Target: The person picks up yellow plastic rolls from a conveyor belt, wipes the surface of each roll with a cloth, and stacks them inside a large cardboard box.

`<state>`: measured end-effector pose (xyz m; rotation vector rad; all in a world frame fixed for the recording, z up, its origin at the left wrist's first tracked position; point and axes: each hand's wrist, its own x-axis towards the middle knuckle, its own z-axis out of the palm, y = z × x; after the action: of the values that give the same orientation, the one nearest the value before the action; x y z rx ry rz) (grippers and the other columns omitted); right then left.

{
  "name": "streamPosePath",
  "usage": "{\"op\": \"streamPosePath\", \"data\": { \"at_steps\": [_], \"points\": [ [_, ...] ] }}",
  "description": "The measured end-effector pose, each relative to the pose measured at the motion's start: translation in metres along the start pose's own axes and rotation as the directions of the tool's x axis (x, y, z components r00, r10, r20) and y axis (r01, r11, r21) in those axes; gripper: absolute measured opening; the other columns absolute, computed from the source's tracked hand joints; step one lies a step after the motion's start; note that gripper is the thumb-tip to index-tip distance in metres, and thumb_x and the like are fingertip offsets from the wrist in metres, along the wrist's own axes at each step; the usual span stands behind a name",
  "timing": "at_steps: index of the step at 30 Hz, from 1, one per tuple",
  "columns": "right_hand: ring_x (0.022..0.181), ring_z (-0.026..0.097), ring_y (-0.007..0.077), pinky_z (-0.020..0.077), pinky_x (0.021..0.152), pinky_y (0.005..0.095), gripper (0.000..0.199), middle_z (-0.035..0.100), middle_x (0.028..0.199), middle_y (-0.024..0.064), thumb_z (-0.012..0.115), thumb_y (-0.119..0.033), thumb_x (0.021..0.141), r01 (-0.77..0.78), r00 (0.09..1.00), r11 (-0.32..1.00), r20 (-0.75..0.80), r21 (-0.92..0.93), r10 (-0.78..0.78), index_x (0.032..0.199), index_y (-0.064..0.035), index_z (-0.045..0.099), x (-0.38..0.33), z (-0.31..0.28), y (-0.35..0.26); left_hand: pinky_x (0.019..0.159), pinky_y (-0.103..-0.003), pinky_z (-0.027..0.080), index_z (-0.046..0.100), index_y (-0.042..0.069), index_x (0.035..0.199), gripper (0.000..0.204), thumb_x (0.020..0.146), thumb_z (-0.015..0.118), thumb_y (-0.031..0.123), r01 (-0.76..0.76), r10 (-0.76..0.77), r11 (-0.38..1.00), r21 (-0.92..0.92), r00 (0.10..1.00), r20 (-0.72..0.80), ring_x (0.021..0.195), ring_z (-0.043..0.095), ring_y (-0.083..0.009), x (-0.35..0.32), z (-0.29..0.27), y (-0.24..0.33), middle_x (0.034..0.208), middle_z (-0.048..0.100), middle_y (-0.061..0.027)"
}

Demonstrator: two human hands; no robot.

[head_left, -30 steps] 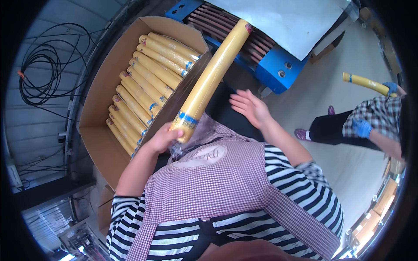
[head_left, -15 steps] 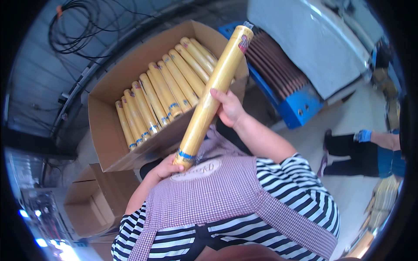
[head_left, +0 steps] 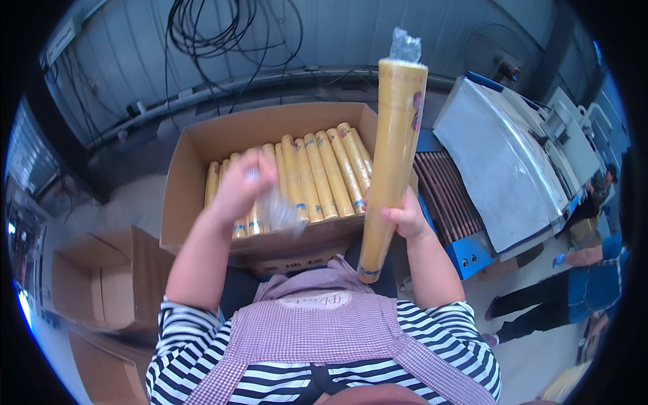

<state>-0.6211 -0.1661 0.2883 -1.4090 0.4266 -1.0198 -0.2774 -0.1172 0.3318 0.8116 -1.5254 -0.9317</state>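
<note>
My right hand (head_left: pixel 406 214) is closed around the lower part of a long yellow tube (head_left: pixel 393 148), which stands almost upright in front of me. Clear film covers the tube, and a crumpled tuft of clear plastic (head_left: pixel 405 46) sticks out of its top end. Over the front of the carton, my left hand (head_left: pixel 244 183) is a closed fist, smeared by motion. A scrap of clear plastic film (head_left: pixel 280 211) trails from it. Behind both hands, a row of similar yellow tubes (head_left: pixel 329 172) leans inside the open cardboard carton (head_left: pixel 177 192).
A blue-framed machine with dark rollers (head_left: pixel 451 192) and a pale sheet-metal cover (head_left: pixel 503 172) stands to the right. An open carton (head_left: pixel 101 287) is at lower left. Black cables (head_left: pixel 209 30) hang on the wall. Another person (head_left: pixel 574 277) stands at far right.
My left hand has left the tube's lower end and moved up and left, now with plastic film. The tube has swung more upright and to the right in my right hand. The view has turned.
</note>
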Motion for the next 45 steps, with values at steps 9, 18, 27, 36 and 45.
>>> {"op": "streamPosePath", "data": {
  "at_steps": [9,18,27,36,45],
  "points": [
    [0.086,0.067,0.0193,0.054,0.081,0.0338,0.061,0.068,0.094,0.0097,0.083,-0.025,0.062,-0.209,0.975,0.959,0.038,-0.193,0.22,0.113,0.0002,0.06,-0.041,0.026,0.013,0.084,-0.027,0.048,0.056,0.018,0.138,0.05,0.091,0.055,-0.001,-0.389,0.325,0.753,0.531,0.921,0.214,0.089,0.053,-0.012,0.06,0.034,0.068,0.099,0.057,-0.0008],
    [0.089,0.067,0.0202,0.0535,0.081,0.0333,0.066,0.068,0.096,0.0106,0.084,-0.025,0.059,-0.194,0.975,0.966,0.074,-0.169,0.209,0.114,0.0015,0.059,-0.047,0.026,0.016,0.088,-0.031,0.047,0.061,0.004,0.115,0.035,0.082,0.057,-0.007,-0.377,0.159,0.771,0.513,0.894,0.419,0.092,0.055,-0.0192,0.064,0.044,0.086,0.1,0.058,-0.0066],
    [0.09,0.067,0.0214,0.0534,0.083,0.035,0.077,0.067,0.099,0.0118,0.086,-0.022,0.056,-0.245,0.946,0.969,0.221,0.002,0.239,0.122,0.0029,0.055,-0.051,0.01,0.014,0.076,-0.028,0.046,0.05,0.009,0.126,0.049,0.082,0.057,-0.008,-0.195,0.105,0.927,0.32,0.954,0.28,0.086,0.054,-0.0117,0.058,0.074,0.105,0.089,0.054,-0.0016],
    [0.116,0.053,0.0206,0.0411,0.103,0.0344,0.09,0.06,0.12,0.0124,0.089,-0.032,0.062,-0.086,0.969,0.957,0.202,-0.276,0.145,0.134,0.002,0.046,-0.051,-0.02,0.059,0.071,-0.029,0.041,0.061,0.001,0.098,0.042,0.061,0.046,-0.009,-0.405,0.202,0.81,0.424,0.872,0.447,0.078,0.051,-0.0208,0.081,0.083,0.114,0.087,0.052,-0.0076],
    [0.125,0.049,0.022,0.0389,0.107,0.035,0.105,0.053,0.133,0.0121,0.093,-0.032,0.059,0.078,0.992,0.925,0.118,-0.371,-0.037,0.143,-0.0011,0.038,-0.08,-0.014,0.045,0.074,-0.027,0.04,0.061,0.001,0.098,0.034,0.067,0.051,-0.008,-0.311,0.094,0.851,0.424,0.883,0.46,0.083,0.048,-0.0156,0.066,0.096,0.108,0.089,0.048,-0.005]
  ]
}}
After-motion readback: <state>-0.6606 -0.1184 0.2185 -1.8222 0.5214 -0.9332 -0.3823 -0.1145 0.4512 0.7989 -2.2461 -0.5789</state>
